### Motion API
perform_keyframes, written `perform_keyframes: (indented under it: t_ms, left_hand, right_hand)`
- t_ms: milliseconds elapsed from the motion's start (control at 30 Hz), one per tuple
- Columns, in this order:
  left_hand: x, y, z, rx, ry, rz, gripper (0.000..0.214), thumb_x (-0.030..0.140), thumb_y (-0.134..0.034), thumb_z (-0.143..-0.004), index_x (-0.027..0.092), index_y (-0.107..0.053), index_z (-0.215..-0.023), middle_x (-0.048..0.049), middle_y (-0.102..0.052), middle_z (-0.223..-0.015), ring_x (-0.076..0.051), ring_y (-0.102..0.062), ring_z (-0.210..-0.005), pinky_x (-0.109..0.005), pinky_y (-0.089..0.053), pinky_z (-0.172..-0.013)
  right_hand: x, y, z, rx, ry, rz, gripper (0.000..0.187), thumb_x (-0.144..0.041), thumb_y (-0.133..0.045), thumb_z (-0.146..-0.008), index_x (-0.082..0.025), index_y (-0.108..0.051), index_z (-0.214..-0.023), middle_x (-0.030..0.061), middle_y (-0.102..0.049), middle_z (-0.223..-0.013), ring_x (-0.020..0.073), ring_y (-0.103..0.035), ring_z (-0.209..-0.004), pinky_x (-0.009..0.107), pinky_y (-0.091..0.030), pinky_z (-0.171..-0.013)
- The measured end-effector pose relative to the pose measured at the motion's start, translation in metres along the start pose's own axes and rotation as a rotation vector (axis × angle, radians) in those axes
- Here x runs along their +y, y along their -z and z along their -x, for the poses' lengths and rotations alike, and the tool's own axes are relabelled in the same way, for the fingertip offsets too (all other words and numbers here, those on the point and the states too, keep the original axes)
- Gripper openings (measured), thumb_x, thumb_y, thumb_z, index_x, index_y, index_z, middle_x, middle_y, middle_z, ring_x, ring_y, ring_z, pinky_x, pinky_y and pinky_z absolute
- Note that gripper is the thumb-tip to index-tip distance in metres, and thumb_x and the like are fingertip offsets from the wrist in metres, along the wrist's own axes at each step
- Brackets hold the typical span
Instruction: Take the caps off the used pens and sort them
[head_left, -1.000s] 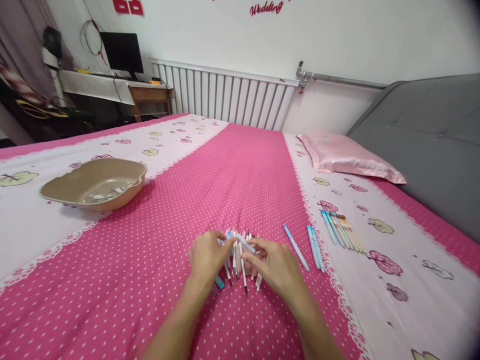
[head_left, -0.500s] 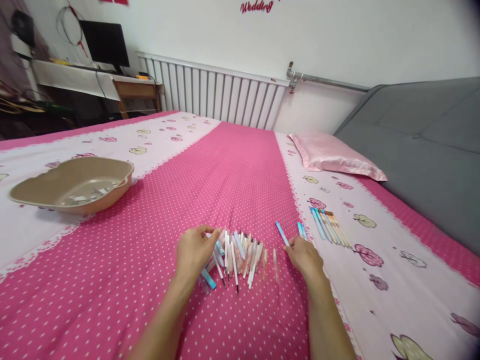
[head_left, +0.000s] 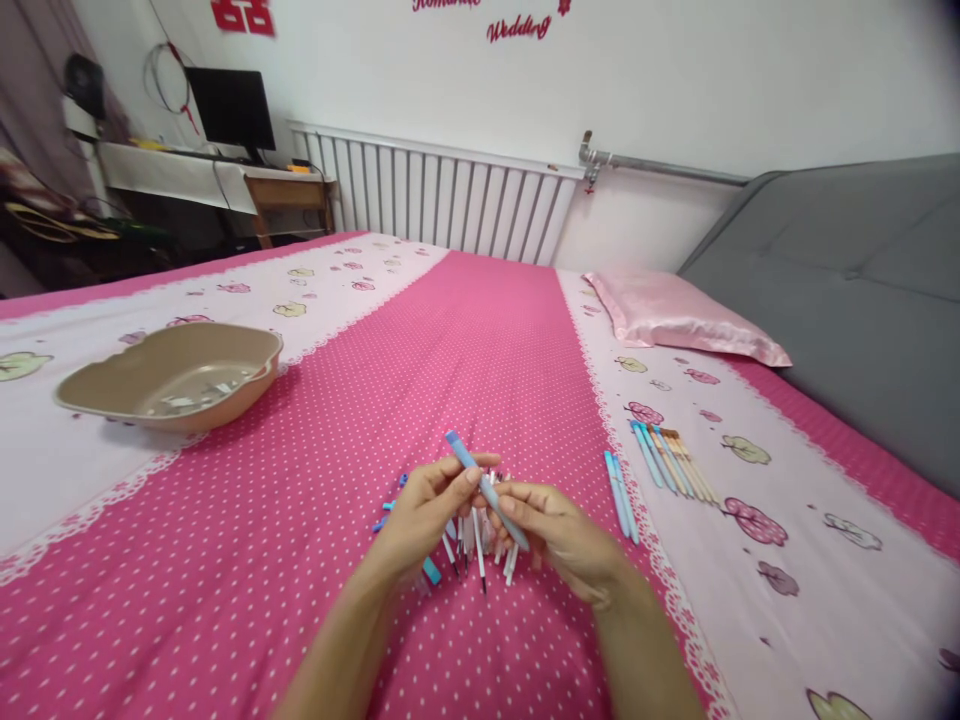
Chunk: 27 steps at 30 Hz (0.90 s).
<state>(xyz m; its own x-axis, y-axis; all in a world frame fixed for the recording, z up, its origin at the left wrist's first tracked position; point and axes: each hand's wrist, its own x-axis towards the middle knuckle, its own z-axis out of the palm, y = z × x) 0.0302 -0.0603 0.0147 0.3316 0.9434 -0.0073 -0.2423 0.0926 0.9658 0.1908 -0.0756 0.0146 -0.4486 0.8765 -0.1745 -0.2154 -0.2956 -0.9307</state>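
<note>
My left hand (head_left: 426, 512) and my right hand (head_left: 561, 532) meet above the middle of the bed, both closed on one light-blue pen (head_left: 489, 494). The pen slants, its darker blue end up to the left and its other end down to the right. Under my hands lies a loose pile of white pen refills (head_left: 478, 558), some with dark tips, partly hidden by my fingers. Small blue pieces (head_left: 430, 571) show at the pile's left side. Right of my right hand, two blue pens (head_left: 621, 498) lie side by side.
A row of blue and tan pens (head_left: 675, 462) lies farther right on the bedspread. At the left stands a tan basin (head_left: 251, 392) with small pale pieces inside. A pink pillow (head_left: 682, 318) rests near the grey headboard (head_left: 840, 230); a radiator (head_left: 450, 195) lines the wall.
My right hand has brought the blue pen left from beside the two blue pens to above the pile. My left hand has lifted off the pile and now grips the pen too.
</note>
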Motion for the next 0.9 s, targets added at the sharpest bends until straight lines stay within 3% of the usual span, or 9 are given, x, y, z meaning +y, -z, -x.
perform_keyframes:
  t_ms: [100, 233, 433, 533, 667, 767, 900]
  left_hand:
    - [0.0, 0.003, 0.0, 0.01, -0.01, 0.038, 0.031, 0.039, -0.065, -0.073, 0.015, -0.069, -0.094, -0.0027, -0.062, -0.066, -0.012, -0.055, -0.06, -0.023, -0.041, -0.059]
    - [-0.002, 0.002, -0.003, 0.12, -0.064, 0.011, 0.027, 0.038, -0.072, -0.065, 0.013, -0.071, -0.076, -0.0006, -0.059, -0.057, -0.008, -0.047, -0.051, -0.02, -0.037, -0.053]
    - [-0.008, 0.002, -0.007, 0.242, -0.061, 0.038, 0.033, 0.042, -0.071, -0.064, 0.012, -0.071, -0.08, 0.0025, -0.052, -0.049, -0.008, -0.047, -0.05, -0.02, -0.036, -0.052]
    - [-0.008, 0.004, -0.007, 0.264, -0.084, 0.061, 0.034, 0.042, -0.071, -0.065, 0.013, -0.071, -0.083, 0.0028, -0.052, -0.049, -0.008, -0.046, -0.05, -0.019, -0.035, -0.051]
    - [-0.005, 0.007, -0.008, 0.31, -0.099, 0.098, 0.031, 0.04, -0.071, -0.066, 0.013, -0.07, -0.082, 0.0031, -0.052, -0.05, -0.007, -0.046, -0.049, -0.018, -0.035, -0.05]
    - [-0.003, 0.007, -0.008, 0.333, -0.121, 0.133, 0.031, 0.04, -0.072, -0.065, 0.013, -0.07, -0.08, 0.0034, -0.052, -0.049, -0.006, -0.046, -0.049, -0.017, -0.036, -0.05]
    - [-0.003, 0.006, -0.009, 0.359, -0.131, 0.203, 0.031, 0.04, -0.074, -0.062, 0.013, -0.069, -0.077, 0.0036, -0.052, -0.05, -0.005, -0.045, -0.047, -0.016, -0.036, -0.048]
  right_hand:
    - [0.001, -0.001, -0.002, 0.034, 0.015, -0.017, 0.025, -0.038, -0.065, -0.076, -0.016, -0.069, -0.087, -0.0014, -0.057, -0.068, 0.0063, -0.049, -0.057, 0.018, -0.04, -0.056]
    - [0.002, -0.008, -0.003, 0.158, 0.122, 0.098, 0.024, -0.035, -0.071, -0.07, -0.016, -0.065, -0.084, -0.0017, -0.058, -0.067, 0.0087, -0.051, -0.055, 0.021, -0.042, -0.053]
    - [0.005, -0.016, -0.006, 0.412, 0.234, 0.289, 0.033, -0.033, -0.075, -0.062, -0.017, -0.059, -0.087, -0.0014, -0.058, -0.069, 0.012, -0.054, -0.054, 0.023, -0.045, -0.049]
    - [0.007, -0.012, -0.007, 0.362, 0.209, 0.268, 0.036, -0.043, -0.069, -0.068, -0.018, -0.057, -0.09, -0.0011, -0.057, -0.073, 0.0118, -0.055, -0.057, 0.022, -0.045, -0.049]
    - [0.006, -0.008, -0.005, 0.3, 0.131, 0.287, 0.043, -0.056, -0.049, -0.08, -0.015, -0.057, -0.071, -0.0023, -0.052, -0.053, 0.0096, -0.049, -0.045, 0.021, -0.039, -0.046]
    - [0.003, -0.008, -0.004, 0.358, 0.152, 0.312, 0.039, -0.054, -0.055, -0.076, -0.015, -0.059, -0.069, -0.0035, -0.051, -0.051, 0.0097, -0.048, -0.044, 0.021, -0.039, -0.046]
    - [0.002, -0.011, -0.005, 0.489, 0.27, 0.364, 0.028, -0.04, -0.069, -0.068, -0.016, -0.062, -0.08, 0.0008, -0.06, -0.068, 0.0121, -0.053, -0.054, 0.023, -0.043, -0.05]
